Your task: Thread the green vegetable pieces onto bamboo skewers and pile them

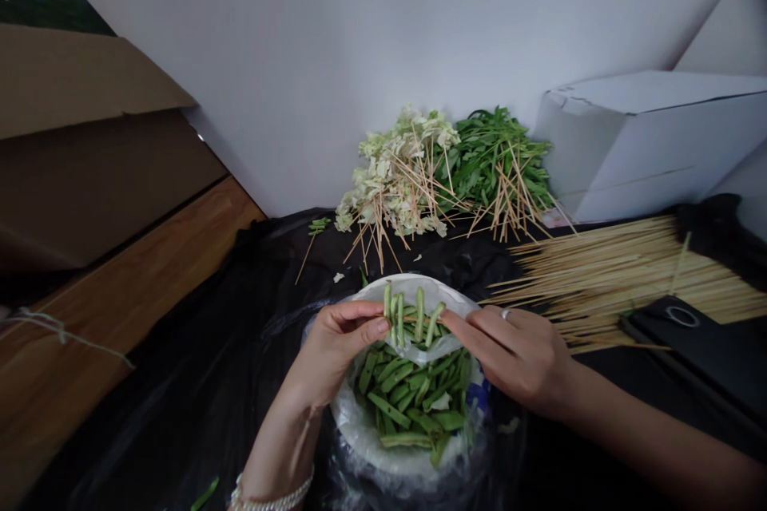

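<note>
While the left hand pinches one end of a thin skewer between thumb and fingertips, the right hand grips the other end, fingers closed tight. Four bean pieces stand threaded on it, right between both hands. Just below the hands sits a bowl of cut beans. Beyond the right hand lies a pile of bare sticks; farther ahead, skewered greens.
</note>
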`<state>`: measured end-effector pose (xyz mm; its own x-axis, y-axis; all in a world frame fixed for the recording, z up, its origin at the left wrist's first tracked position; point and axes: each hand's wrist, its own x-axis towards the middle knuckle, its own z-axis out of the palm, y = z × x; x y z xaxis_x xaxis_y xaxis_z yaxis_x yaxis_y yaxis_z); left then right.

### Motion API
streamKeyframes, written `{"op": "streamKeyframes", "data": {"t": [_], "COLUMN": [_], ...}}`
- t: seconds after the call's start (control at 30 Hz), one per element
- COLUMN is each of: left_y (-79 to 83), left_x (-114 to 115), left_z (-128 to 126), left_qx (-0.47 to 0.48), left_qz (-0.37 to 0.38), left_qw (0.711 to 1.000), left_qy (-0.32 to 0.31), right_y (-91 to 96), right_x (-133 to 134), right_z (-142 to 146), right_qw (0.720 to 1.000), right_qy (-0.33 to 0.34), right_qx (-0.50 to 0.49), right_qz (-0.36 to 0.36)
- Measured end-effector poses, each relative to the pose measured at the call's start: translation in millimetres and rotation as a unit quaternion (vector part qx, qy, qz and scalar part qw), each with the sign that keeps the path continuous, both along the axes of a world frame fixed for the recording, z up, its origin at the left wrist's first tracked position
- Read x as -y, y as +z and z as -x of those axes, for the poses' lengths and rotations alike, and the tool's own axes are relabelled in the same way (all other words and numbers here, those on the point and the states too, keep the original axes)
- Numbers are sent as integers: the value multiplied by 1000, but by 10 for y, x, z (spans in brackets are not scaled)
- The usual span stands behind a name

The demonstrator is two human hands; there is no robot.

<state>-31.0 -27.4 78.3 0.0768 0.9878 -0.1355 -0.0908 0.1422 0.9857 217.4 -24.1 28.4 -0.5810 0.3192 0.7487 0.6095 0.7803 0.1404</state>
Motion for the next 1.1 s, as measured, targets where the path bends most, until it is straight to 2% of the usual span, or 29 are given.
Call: {"op": "streamKeyframes", "data": {"t": [0.2, 0.43, 0.7, 0.87, 1.0, 1.1], "left_y": [-8, 13, 55, 184, 302, 280], "left_x": [6, 30, 73, 117, 183, 235], "left_z": [-6, -13, -17, 91, 189, 191], "left_qx": [-7, -12, -34, -132, -223, -267], "left_qz": [6, 13, -46, -99, -86, -79], "left_qw": [1000, 1000, 998, 986, 968, 955], "left_qy": [6, 5, -18, -10, -72, -104], "right_y": [52, 2, 62, 113, 115, 103], "right_x": [7, -8, -14, -36, -39, -30], "right_z": [16, 28, 13, -9, -10, -3], "right_qw": [1000, 999, 1000, 999, 999, 999], "right_qy": [21, 21, 6, 10, 12, 10], "right_qx": [-9, -19, -19, -40, -34, -30], "right_qz": [-18, 17, -13, -23, -20, -22]}}
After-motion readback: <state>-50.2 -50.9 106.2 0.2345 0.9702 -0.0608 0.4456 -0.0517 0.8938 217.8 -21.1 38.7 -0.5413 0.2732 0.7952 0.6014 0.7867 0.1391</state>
